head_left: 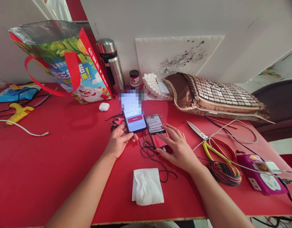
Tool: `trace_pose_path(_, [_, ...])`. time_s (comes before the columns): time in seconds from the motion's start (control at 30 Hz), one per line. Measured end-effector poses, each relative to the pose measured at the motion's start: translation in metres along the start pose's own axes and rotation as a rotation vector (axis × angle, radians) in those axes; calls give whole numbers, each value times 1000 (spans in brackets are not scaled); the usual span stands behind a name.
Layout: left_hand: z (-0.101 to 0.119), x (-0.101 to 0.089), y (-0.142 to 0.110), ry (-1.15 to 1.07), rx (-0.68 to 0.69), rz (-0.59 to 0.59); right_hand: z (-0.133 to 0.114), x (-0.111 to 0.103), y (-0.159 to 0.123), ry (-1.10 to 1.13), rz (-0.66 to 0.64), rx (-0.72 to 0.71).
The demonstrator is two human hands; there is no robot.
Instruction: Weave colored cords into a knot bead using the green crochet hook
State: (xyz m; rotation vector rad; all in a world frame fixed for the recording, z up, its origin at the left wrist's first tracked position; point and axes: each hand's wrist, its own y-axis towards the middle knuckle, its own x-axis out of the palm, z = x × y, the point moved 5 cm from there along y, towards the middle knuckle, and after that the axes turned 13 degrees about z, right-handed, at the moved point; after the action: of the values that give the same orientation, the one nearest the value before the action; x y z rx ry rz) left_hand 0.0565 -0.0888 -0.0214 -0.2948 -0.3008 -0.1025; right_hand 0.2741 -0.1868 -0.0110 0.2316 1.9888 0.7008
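Note:
My left hand (pixel 117 141) grips the lower part of a lit smartphone (pixel 138 126), with the thumb at its bottom edge. A red button shows on its pale screen, and the upper part is blurred out. My right hand (pixel 180 148) is spread over a second smartphone (pixel 153 124) just to the right, fingertips at its screen. That screen shows a label with printed text above a red area, and a white cable plug meets its lower end. Dark and coloured cords (pixel 147 146) trail beneath and below the phones. A folded white tissue (pixel 149 186) lies nearer to me.
Scissors (pixel 207 142), a coil of coloured cord (pixel 225 173) and a purple power strip (pixel 264 179) with cables lie at right. A patterned cushion (pixel 219 95), thermos (pixel 111 66), jar (pixel 134 79) and shopping bag (pixel 65 69) line the back. A yellow glue gun (pixel 19 113) lies left.

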Motion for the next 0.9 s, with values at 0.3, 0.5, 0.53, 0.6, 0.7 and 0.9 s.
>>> trace_pose_path(0.3, [0, 0, 1, 2, 0, -11, 2, -4, 0, 37, 39, 10])
trace_pose_path(0.5, [-1, 0, 1, 13, -5, -1, 9, -9, 1, 61, 124, 52])
trace_pose_path(0.53, [-1, 0, 1, 15, -3, 1, 11, -9, 2, 74, 152, 62])
trace_pose_path(0.6, [0, 1, 1, 17, 3, 6, 15, -11, 3, 99, 216, 87])
trace_pose_path(0.7, [0, 2, 0, 16, 13, 2, 20, -14, 2, 134, 319, 121])
trace_pose_path(0.9, [0, 4, -4, -5, 36, -23, 23, -17, 4, 333, 508, 390])
